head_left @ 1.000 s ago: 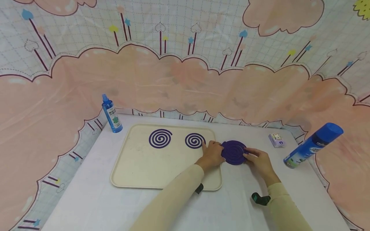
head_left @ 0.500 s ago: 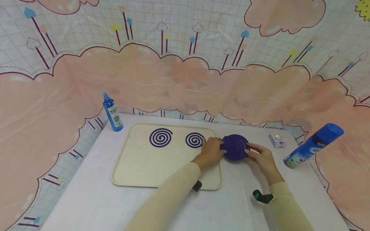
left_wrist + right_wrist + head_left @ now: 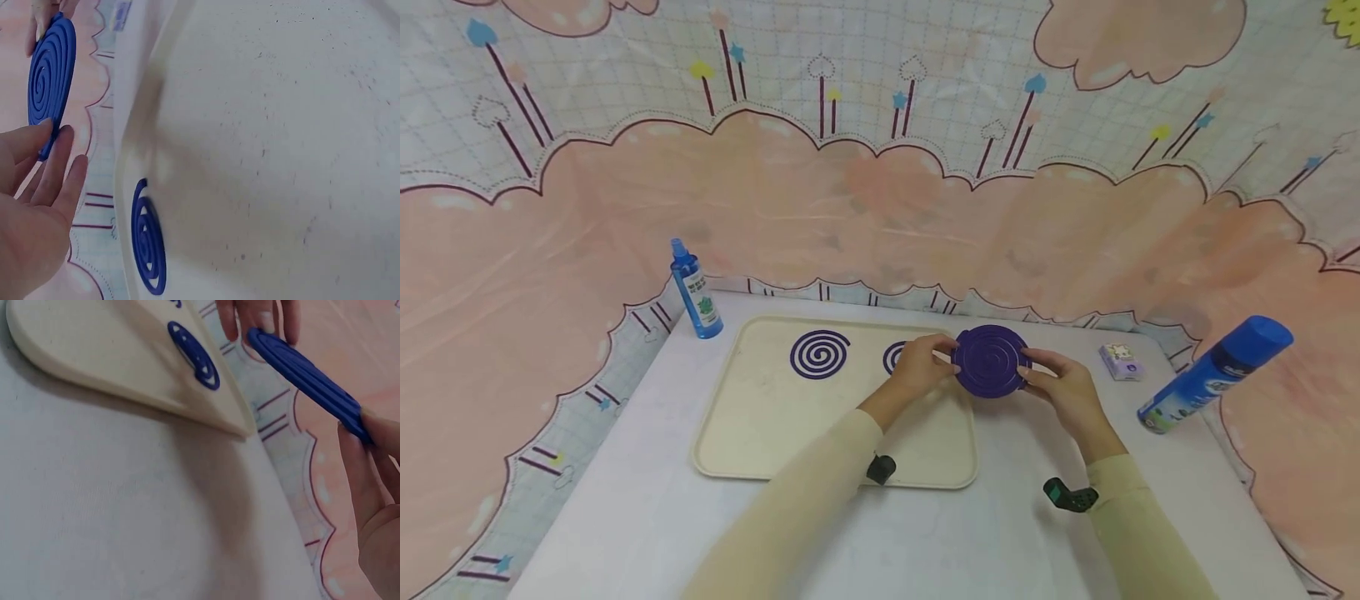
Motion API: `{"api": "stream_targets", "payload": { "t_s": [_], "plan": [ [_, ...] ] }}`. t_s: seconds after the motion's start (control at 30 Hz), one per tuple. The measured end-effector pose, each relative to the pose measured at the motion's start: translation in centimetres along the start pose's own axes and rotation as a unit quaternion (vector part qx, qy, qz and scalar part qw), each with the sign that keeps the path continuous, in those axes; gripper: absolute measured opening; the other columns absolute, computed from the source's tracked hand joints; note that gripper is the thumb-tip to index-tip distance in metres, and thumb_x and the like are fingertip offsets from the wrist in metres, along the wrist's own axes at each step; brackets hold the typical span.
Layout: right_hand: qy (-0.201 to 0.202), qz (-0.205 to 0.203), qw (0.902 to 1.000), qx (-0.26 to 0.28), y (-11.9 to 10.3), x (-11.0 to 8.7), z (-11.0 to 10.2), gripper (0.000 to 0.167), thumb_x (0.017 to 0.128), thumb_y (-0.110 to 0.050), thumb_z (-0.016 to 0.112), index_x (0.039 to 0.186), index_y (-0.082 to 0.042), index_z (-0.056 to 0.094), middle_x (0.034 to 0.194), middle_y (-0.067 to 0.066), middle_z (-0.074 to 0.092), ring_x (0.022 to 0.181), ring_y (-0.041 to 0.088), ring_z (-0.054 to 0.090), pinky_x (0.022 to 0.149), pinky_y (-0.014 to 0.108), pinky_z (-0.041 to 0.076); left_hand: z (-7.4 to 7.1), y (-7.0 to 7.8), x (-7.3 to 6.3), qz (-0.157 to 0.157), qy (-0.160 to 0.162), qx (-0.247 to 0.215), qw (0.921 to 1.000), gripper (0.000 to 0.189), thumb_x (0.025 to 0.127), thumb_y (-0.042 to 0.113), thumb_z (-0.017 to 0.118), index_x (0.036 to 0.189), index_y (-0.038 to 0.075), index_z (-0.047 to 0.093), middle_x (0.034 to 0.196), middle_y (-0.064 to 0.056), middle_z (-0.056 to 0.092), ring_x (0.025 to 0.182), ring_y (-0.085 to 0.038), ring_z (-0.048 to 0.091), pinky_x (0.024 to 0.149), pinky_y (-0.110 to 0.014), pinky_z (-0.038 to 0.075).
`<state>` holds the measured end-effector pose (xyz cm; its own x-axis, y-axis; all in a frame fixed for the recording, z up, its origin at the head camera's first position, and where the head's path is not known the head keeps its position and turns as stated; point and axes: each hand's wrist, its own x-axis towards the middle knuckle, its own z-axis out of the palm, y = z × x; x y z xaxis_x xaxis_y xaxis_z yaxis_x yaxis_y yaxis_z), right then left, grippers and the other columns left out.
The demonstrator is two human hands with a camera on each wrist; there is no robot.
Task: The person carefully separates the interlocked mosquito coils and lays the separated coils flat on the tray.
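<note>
A thick stack of dark blue mosquito coils [image 3: 990, 362] is held up above the table, just off the tray's right edge. My left hand [image 3: 917, 362] pinches its left rim between thumb and fingers; my right hand [image 3: 1070, 398] pinches the opposite rim. In the right wrist view the stack [image 3: 309, 381] appears nearly edge-on, its layers pressed together. One single coil [image 3: 819, 355] lies flat on the beige tray [image 3: 760, 477], towards the back left. Another coil [image 3: 891, 357], also on the tray, is mostly hidden behind my left hand.
A blue spray bottle [image 3: 697, 296] stands behind the tray's left corner. At the right are a small lilac-and-white box [image 3: 1121, 362] and a tall blue aerosol can [image 3: 1213, 375]. A patterned cloth [image 3: 880, 208] hangs behind the white table [image 3: 970, 542].
Both hands have raised the coil stack off the table and shifted it slightly left and back. My left hand now covers most of the right-hand coil on the tray.
</note>
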<state>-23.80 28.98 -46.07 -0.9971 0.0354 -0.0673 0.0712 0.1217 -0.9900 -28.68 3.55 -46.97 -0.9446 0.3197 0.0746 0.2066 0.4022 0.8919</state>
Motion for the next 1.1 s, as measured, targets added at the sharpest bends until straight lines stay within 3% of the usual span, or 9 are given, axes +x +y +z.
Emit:
{"api": "stream_targets", "payload": {
  "t_s": [0.27,0.47,0.7,1.1],
  "plan": [
    [-0.001,-0.026,0.9982,0.055,-2.2,0.7,2.6,0.033,0.092,-0.003,0.073,0.124,-0.007,0.069,0.126,-0.003,0.064,0.089,0.002,0.074,0.083,0.021,0.063,-3.1,0.3,-0.6,-0.005,0.051,-0.069,0.9963,0.038,0.086,0.003,0.078,0.123,0.010,0.071,0.119,-0.011,0.075,0.094,-0.025,0.077,0.067,-0.019,0.056],
    [-0.001,-0.042,0.9981,0.046,-3.8,1.0,4.5,0.042,0.093,-0.003,0.072,0.132,0.006,0.060,0.116,-0.009,0.066,0.088,0.001,0.074,0.082,0.021,0.063,-5.3,0.8,-1.3,-0.001,0.073,-0.105,0.9918,0.040,0.086,0.000,0.077,0.125,0.009,0.070,0.121,-0.013,0.073,0.093,-0.025,0.076,0.075,-0.021,0.059],
    [-0.013,-0.076,0.9956,0.054,-5.3,1.5,6.4,0.035,0.092,0.000,0.072,0.126,0.004,0.063,0.110,-0.010,0.069,0.085,0.002,0.075,0.080,0.022,0.063,-8.0,1.4,-2.4,0.008,0.089,-0.130,0.9874,0.041,0.087,-0.002,0.076,0.126,0.009,0.070,0.124,-0.014,0.071,0.095,-0.025,0.075,0.082,-0.025,0.062],
    [-0.046,-0.098,0.9924,0.059,-7.7,2.0,10.1,0.043,0.091,0.004,0.071,0.131,0.013,0.058,0.107,-0.011,0.070,0.082,0.001,0.074,0.080,0.023,0.064,-12.3,1.5,-4.2,0.027,0.112,-0.147,0.9824,0.040,0.089,-0.002,0.074,0.127,0.005,0.069,0.126,-0.017,0.069,0.081,-0.002,0.069,0.078,-0.016,0.057]
  ]
}}
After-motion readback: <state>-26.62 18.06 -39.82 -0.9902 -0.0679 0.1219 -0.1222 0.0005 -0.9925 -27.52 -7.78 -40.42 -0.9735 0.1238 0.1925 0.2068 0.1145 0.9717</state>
